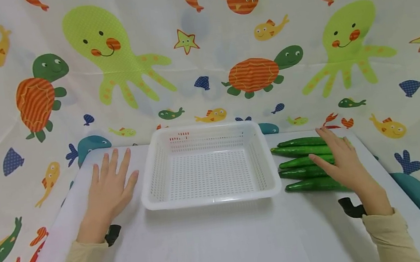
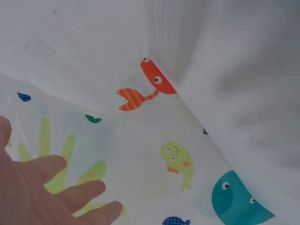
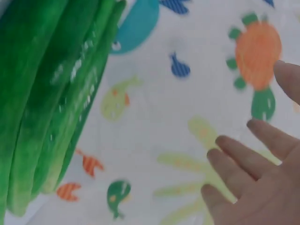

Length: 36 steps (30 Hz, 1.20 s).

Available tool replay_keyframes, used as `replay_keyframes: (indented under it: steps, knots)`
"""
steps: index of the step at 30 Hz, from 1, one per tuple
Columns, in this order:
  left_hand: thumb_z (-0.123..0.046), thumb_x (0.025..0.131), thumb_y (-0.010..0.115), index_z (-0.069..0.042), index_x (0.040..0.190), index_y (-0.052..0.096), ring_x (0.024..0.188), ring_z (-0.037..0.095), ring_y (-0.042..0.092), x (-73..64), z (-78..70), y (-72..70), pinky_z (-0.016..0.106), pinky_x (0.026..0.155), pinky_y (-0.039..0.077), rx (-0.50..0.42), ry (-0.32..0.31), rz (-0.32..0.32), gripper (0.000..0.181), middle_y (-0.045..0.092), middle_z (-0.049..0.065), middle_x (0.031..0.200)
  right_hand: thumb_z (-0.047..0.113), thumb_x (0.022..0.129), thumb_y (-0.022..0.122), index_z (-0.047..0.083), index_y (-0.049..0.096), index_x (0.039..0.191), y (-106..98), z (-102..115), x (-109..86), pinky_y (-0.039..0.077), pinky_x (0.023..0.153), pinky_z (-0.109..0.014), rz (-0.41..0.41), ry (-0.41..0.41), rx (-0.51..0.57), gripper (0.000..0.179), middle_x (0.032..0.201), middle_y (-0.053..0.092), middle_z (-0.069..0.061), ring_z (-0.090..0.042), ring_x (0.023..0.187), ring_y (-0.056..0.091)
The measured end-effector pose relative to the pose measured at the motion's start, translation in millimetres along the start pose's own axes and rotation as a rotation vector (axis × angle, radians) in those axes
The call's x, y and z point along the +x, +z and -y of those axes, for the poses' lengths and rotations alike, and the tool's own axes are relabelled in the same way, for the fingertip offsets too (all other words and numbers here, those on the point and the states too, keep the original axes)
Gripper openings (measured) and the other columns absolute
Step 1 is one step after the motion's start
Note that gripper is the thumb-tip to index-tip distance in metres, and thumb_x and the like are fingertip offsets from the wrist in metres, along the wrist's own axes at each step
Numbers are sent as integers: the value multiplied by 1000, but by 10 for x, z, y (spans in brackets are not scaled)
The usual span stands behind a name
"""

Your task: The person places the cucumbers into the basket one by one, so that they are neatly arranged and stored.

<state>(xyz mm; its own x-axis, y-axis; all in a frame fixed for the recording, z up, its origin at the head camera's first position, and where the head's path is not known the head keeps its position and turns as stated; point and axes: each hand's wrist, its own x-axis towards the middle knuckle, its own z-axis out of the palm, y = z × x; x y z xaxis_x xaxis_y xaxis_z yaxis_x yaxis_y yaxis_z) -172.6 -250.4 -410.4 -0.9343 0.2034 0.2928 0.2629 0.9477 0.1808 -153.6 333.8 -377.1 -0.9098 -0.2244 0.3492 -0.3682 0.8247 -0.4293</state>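
My left hand (image 1: 110,189) is over the white table to the left of the basket, fingers spread and holding nothing. In the left wrist view the same hand (image 2: 61,192) shows straight fingers. On the right, my right hand (image 1: 341,159) hovers over several green cucumbers (image 1: 300,173) and hides their right ends. The right wrist view shows the cucumbers (image 3: 51,93) side by side, apart from the extended fingers of that hand (image 3: 258,183). Between the hands stands a white perforated plastic basket (image 1: 212,199) with nothing in it.
A white cloth covers the table (image 1: 218,246). Behind and around it hangs a curtain (image 1: 161,17) printed with sea animals. Dark straps (image 1: 351,208) show at both wrists. The basket stands near the table's back edge, just left of the cucumbers.
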Motion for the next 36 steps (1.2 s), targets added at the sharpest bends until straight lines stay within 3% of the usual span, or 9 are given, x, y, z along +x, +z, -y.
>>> replay_keyframes:
  steps: [4,7,11,13,16,27,30,33,36]
  knots:
    - [-44,104,36,-7,159,18,148,47,7,-42,-181,-25,61,118,-1,-60,34,13,69,15,27,161,21,99,60,13,36,155,-249,-169,-169,18,112,-68,-93,111,131,61,155,37,-18,-33,146,29]
    - [-45,102,42,-3,157,23,148,47,10,-70,-295,-14,61,117,3,-98,61,16,71,20,27,160,21,102,56,10,51,145,-373,-350,-323,34,113,-39,-216,258,277,45,144,54,-4,-9,135,43]
    - [-48,100,47,-1,156,25,148,45,11,-79,-404,30,61,118,5,-129,78,45,76,21,26,160,11,101,55,-9,61,126,-411,-648,-472,45,94,-12,-427,325,810,33,116,71,-2,-8,110,62]
    - [-52,98,48,-1,156,25,148,44,11,-70,-451,60,60,118,6,-129,76,73,80,20,25,160,6,99,56,-14,63,119,-386,-789,-538,50,92,-18,-507,326,1097,29,108,73,-8,-16,103,68]
    - [-59,95,50,0,156,22,150,41,8,-52,-515,106,58,119,5,-134,74,125,90,16,24,162,8,100,54,-10,67,113,-305,-986,-645,53,89,-23,-528,370,1291,25,103,74,-12,-19,98,71]
    - [-75,78,62,9,155,9,151,37,-2,-46,-630,185,53,120,4,-165,100,180,126,2,24,163,26,102,55,15,73,111,-46,-1435,-946,44,86,-8,-159,624,1027,23,102,71,14,5,98,62]
    - [-74,76,65,10,154,8,151,36,-3,-56,-630,198,50,121,2,-178,89,181,129,-1,24,163,32,99,59,23,71,121,-27,-1454,-973,28,114,-24,-43,702,882,27,106,63,27,9,115,48]
    - [-72,75,67,11,154,7,151,36,-4,-55,-632,196,49,121,1,-190,88,180,129,-2,24,163,38,96,63,28,62,135,-11,-1457,-988,6,120,-52,59,755,729,40,116,53,31,-6,139,28]
    - [-72,76,67,12,153,7,151,36,-4,-55,-633,189,48,121,0,-193,85,186,129,-2,25,163,38,95,65,26,51,146,6,-1470,-987,13,119,-55,148,730,610,54,131,45,24,-19,146,17]
